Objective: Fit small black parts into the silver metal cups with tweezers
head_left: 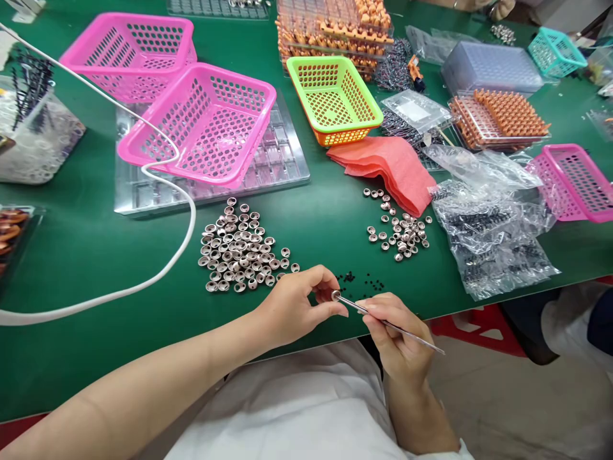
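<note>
Green felt covers the desk (96,255) in front of me, and right at its near edge my two hands meet over my lap. My left hand (292,310) pinches a small metal ring (336,295) between thumb and forefinger, fingers closed tight on it. My right hand (395,335) is closed around a thin metal pick (390,324), held like a pen, its tip touching the ring. Just beyond my fingertips lie a few tiny black beads (359,280) scattered on the felt. Farther out to the left sits a large heap of metal rings (239,252), and to the right a smaller, looser scatter of rings (400,231), the two well apart. A white cable (158,271) curves across the desk beside the large heap. Behind the heap a clear plastic tray (287,169) carries a pink basket (205,124) tilted on it, with a second pink basket (129,54) behind that. A green basket (332,96) stands nested in an orange one further back, and a folded red cloth (387,169) lies near the smaller scatter. Crumpled clear bags (493,223) holding dark parts lie at the right, beside another pink basket (575,182).
</note>
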The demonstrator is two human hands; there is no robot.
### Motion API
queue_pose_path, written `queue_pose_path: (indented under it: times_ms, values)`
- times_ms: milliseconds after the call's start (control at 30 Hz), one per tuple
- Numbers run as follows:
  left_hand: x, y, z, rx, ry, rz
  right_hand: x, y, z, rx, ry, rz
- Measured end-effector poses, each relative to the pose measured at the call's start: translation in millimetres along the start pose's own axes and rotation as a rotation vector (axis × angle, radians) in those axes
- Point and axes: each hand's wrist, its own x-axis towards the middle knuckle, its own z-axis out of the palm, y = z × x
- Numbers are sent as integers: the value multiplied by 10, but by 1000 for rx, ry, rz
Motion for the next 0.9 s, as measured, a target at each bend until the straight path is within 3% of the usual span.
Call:
queue_pose_path:
  times_ms: [233, 433, 700, 900]
  values:
    - [-12, -37, -1, 1, 0, 115, -20, 18, -2, -63, 4, -9]
    - [-7, -13, -66, -48, -89, 11, -23, 14, -22, -56, 14, 23]
    - [24, -42, -89, -13, -45, 5, -32, 147, -360, -113, 385, 236]
    - [26, -88, -55, 46, -28, 75, -110, 247, -497, -178, 303, 363]
